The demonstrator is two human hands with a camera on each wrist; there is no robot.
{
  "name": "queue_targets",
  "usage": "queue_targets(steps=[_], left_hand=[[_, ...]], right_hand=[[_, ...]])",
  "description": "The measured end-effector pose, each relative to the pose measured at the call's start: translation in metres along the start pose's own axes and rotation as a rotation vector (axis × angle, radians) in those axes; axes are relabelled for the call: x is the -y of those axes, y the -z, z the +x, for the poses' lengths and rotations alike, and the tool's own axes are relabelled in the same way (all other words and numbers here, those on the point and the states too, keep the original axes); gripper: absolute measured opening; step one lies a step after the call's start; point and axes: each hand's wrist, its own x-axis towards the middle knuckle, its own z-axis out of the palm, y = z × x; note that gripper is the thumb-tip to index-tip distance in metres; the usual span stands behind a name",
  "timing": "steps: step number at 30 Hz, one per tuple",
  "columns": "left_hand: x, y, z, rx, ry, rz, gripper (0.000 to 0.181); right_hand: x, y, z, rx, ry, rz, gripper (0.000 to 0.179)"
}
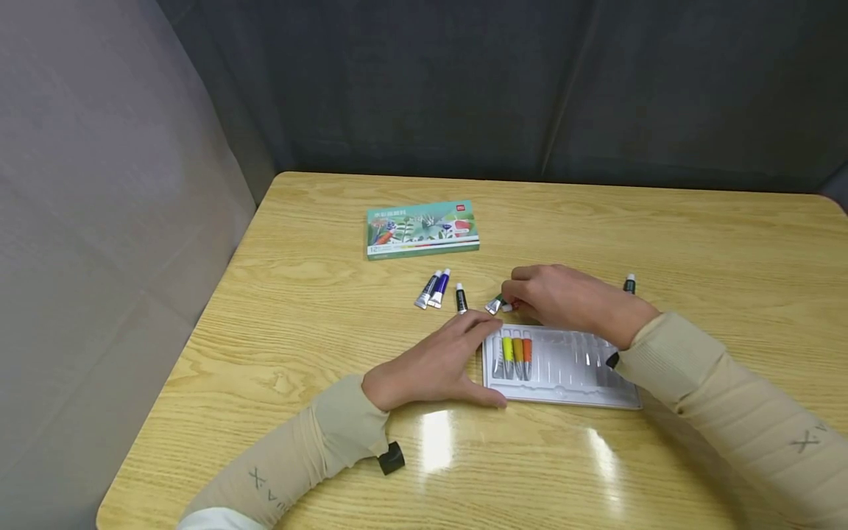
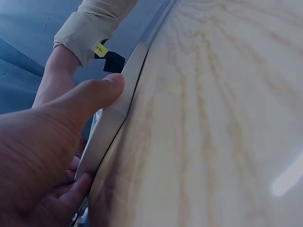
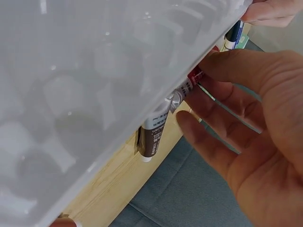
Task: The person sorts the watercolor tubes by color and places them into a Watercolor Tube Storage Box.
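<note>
The table (image 1: 331,331) spreads out on every side of the white tray (image 1: 563,397). The left hand (image 1: 440,364) is spread wide and grips the tray's left end, thumb on the near edge, fingers at the far corner. The right hand (image 1: 563,298), nearly closed at thumb and forefinger, pinches a red tube (image 3: 195,74) just beyond the tray's far edge. The box (image 1: 424,239) lies well beyond the tray, to its left. In the tray's leftmost slots, side by side, sit a pale tube (image 1: 497,359), a yellow tube (image 1: 508,350), an ochre tube (image 1: 518,352) and an orange tube (image 1: 527,350). Past the tray's far left corner lie a black tube (image 1: 461,297) and, farther left, a purple tube (image 1: 440,285) beside a dark one.
</note>
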Motion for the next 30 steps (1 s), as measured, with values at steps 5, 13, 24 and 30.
queue_targets(steps=[5,13,24,30], left_hand=[[0.0005,-0.0005,0.0001,0.0,-0.002,0.001,0.111],[0.0007,-0.0008,-0.0001,-0.006,-0.01,0.002,0.11],[0.0012,-0.0014,-0.0002,-0.008,-0.006,0.001,0.111],[0.0008,-0.0012,-0.0001,-0.005,-0.007,-0.004,0.11]], right_hand=[[-0.0003,-0.0015,-0.0008,-0.014,0.013,-0.009,0.009],[-0.0006,-0.0037,-0.0026,-0.045,0.021,-0.015,0.007],[0.0005,-0.0037,-0.0063,-0.046,0.008,-0.017,0.01],[0.0018,-0.0044,-0.0075,-0.039,0.001,-0.035,0.01]])
